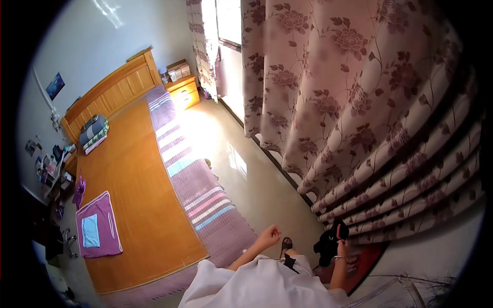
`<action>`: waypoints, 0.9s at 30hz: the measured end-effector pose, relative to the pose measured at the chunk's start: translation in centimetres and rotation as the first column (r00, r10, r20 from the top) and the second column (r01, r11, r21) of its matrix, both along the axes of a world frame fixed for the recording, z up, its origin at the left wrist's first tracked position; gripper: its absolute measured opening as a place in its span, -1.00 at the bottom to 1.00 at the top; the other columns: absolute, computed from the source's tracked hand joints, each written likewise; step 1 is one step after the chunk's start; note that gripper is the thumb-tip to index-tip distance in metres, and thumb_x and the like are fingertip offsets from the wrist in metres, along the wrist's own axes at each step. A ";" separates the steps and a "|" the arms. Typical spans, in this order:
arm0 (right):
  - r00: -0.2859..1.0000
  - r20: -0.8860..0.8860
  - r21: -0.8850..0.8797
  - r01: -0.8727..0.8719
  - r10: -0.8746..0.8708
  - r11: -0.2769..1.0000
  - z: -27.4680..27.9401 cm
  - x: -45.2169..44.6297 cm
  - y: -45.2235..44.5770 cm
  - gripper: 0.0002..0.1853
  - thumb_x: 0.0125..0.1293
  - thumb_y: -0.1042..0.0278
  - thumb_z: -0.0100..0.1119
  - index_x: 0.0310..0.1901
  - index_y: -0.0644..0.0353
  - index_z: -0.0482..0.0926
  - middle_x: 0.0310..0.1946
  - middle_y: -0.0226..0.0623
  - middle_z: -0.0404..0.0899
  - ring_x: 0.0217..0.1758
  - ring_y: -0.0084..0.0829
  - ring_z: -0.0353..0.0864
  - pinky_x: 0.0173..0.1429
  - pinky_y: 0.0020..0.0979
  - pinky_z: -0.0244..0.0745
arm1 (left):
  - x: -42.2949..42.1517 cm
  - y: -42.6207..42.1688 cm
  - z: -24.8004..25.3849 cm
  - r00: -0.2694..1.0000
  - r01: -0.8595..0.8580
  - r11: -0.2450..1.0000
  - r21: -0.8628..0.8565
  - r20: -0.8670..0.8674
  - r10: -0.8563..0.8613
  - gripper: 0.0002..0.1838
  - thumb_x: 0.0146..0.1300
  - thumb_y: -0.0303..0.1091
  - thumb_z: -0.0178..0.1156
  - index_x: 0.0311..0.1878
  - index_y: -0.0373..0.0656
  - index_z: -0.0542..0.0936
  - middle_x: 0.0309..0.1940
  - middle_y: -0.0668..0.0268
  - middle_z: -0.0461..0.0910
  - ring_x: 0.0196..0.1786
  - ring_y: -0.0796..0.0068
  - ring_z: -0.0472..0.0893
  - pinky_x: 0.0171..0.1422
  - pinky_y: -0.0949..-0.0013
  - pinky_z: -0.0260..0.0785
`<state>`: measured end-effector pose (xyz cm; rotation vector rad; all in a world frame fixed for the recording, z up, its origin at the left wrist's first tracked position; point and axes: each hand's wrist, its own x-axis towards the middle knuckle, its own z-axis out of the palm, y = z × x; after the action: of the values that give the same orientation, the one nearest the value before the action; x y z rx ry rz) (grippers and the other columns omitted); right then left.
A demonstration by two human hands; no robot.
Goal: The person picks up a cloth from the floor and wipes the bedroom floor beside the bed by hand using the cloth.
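My left hand (270,235) hangs in front of my white clothing (241,285), near the bed's corner. Its fingers are loosely curled and I see nothing in them. At the foot of the curtain (328,102), my right hand (341,247), with a bracelet at the wrist, is closed on a dark, soft-looking black item (325,246). An orange-red strip shows on its upper part, close to my fingers. Its exact kind is unclear, and its lower end is partly hidden by my body.
A wooden bed (138,185) stands to the left, with a folded purple cloth (110,228), a light blue cloth (90,231) and folded bedding (95,131) on it. A nightstand (183,93) is by the window. A red mat (367,256) lies at lower right.
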<state>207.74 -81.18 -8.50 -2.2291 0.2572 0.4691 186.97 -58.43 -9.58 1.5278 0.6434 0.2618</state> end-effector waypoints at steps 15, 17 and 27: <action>0.335 0.110 0.256 -0.919 0.936 0.299 -1.2 15.3 42.1 -0.48 0.00 0.34 -0.02 0.07 0.27 0.27 -0.04 -0.08 0.38 0.02 -0.19 0.35 0.10 -0.39 0.19 | 5.3 14.9 -5.1 0.624 -0.706 0.696 0.133 -0.349 0.700 -0.79 -0.05 -0.41 -0.14 -0.40 -0.13 0.50 -0.63 0.18 0.44 -0.52 0.34 0.44 -0.41 0.35 0.25; 0.285 0.099 0.219 -0.941 0.953 0.259 -2.1 16.1 46.9 -0.48 0.00 0.33 -0.02 0.07 0.28 0.27 -0.04 -0.07 0.38 0.02 -0.20 0.35 0.10 -0.39 0.19 | 5.4 18.7 -8.5 0.603 -0.722 0.677 0.143 -0.350 0.717 -0.77 -0.06 -0.39 -0.15 -0.40 -0.13 0.51 -0.62 0.15 0.46 -0.49 0.31 0.47 -0.37 0.31 0.27; 0.333 0.107 0.175 -0.934 0.937 0.312 0.7 17.4 65.0 -0.61 -0.03 0.45 -0.02 -0.07 0.28 0.39 -0.20 -0.23 0.46 -0.14 -0.36 0.42 -0.03 -0.47 0.27 | 4.9 36.2 -12.0 0.324 -0.936 0.217 -0.276 -0.437 0.839 -0.89 0.02 -0.34 -0.01 -0.39 -0.11 0.45 -0.65 0.52 0.31 -0.67 0.69 0.24 -0.59 0.57 0.14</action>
<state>225.16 -16.21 -7.83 -1.9294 -1.1716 1.0685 191.88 -22.22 -21.55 0.4768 1.6346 0.7815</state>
